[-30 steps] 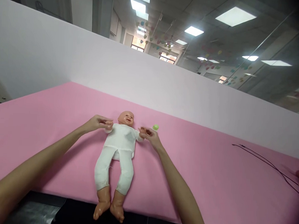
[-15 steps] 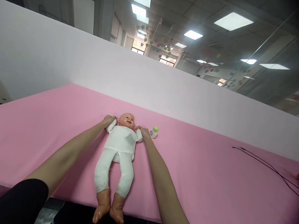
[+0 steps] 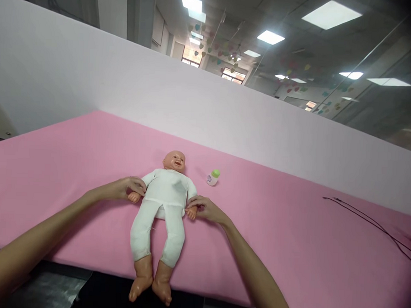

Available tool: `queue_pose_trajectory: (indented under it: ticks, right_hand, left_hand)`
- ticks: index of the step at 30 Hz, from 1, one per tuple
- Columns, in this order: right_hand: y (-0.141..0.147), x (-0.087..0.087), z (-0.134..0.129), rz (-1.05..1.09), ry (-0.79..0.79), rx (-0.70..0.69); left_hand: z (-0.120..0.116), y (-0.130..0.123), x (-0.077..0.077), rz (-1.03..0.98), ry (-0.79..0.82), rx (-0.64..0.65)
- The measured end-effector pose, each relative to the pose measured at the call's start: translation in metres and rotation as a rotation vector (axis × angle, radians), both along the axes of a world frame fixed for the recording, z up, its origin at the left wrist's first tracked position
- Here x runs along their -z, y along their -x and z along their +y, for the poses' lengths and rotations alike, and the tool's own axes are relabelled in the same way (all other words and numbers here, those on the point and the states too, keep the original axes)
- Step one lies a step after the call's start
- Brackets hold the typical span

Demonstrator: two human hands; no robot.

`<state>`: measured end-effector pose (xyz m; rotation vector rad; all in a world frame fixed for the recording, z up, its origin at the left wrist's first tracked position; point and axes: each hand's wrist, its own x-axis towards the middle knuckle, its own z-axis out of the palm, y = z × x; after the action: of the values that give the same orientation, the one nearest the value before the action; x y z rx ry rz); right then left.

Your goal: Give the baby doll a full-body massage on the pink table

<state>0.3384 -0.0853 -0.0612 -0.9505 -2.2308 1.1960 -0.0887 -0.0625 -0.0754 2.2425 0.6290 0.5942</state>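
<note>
Resting on a pink tabletop (image 3: 271,268), a baby doll (image 3: 165,193) in a white suit lies on its back, its head (image 3: 174,161) pointing away from the person and its feet (image 3: 152,284) at the near edge. Its long axis runs straight out from the person, so the two arms sit on either side of it. The left hand (image 3: 129,189) has its fingers curled over the doll's wrist, and the right hand (image 3: 204,208) closes on the other wrist in the same way, a little nearer the person. Both hands are clamped on the doll, well apart, with its body between them, each on the arm on its own side. A small baby bottle (image 3: 213,177) with a green cap sits beyond the right hand, near the doll's shoulder but touching neither, so that hand is the nearer of the two. A dark cord (image 3: 367,222) lies well off to the right, and a white wall (image 3: 92,74) runs along the far side of the tabletop
</note>
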Motion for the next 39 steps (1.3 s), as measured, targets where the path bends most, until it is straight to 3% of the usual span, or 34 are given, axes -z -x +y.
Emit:
queue_pose_trajectory:
  ticks: [3,6,10,12,16,20,23,25,28,30,33,36,39]
  right_hand:
    - [0.003,0.002,0.001,0.062,0.03,0.061]
    - [0.013,-0.006,0.018,0.19,0.056,0.186]
    - [0.033,-0.014,0.066,0.454,0.058,0.601]
    - [0.043,-0.011,0.092,0.508,0.123,0.791]
    - [0.052,0.008,0.126,0.475,0.229,0.928]
    - [0.053,0.023,0.133,0.46,0.292,0.914]
    - [0.046,0.021,0.124,0.456,0.298,0.861]
    - [0.037,0.013,0.11,0.441,0.275,0.78]
    - [0.019,-0.004,0.079,0.355,0.172,0.517]
    - [0.008,-0.012,0.054,0.235,0.118,0.283]
    - [0.0,-0.014,0.022,0.026,0.038,0.012]
    - [0.003,-0.006,0.002,-0.049,-0.084,-0.043]
    - [0.004,0.001,-0.004,0.094,-0.04,0.114]
  left_hand:
    - [-0.004,-0.004,0.001,-0.026,0.016,-0.026]
    - [0.01,-0.011,-0.01,-0.161,0.146,-0.232]
    - [0.057,-0.042,-0.031,-0.493,0.307,-0.578]
    - [0.084,-0.063,-0.035,-0.567,0.411,-0.73]
    - [0.122,-0.093,-0.022,-0.528,0.552,-0.978]
    - [0.13,-0.099,-0.005,-0.479,0.611,-1.078]
    - [0.121,-0.087,-0.008,-0.505,0.631,-1.021]
    - [0.109,-0.07,-0.016,-0.555,0.591,-0.894]
    - [0.08,-0.038,-0.026,-0.533,0.435,-0.543]
    - [0.057,-0.021,-0.027,-0.35,0.351,-0.288]
    - [0.026,-0.011,-0.019,-0.085,0.233,-0.034]
    - [0.009,-0.011,-0.007,-0.037,0.15,0.035]
    - [0.006,-0.008,-0.001,-0.114,0.223,-0.115]
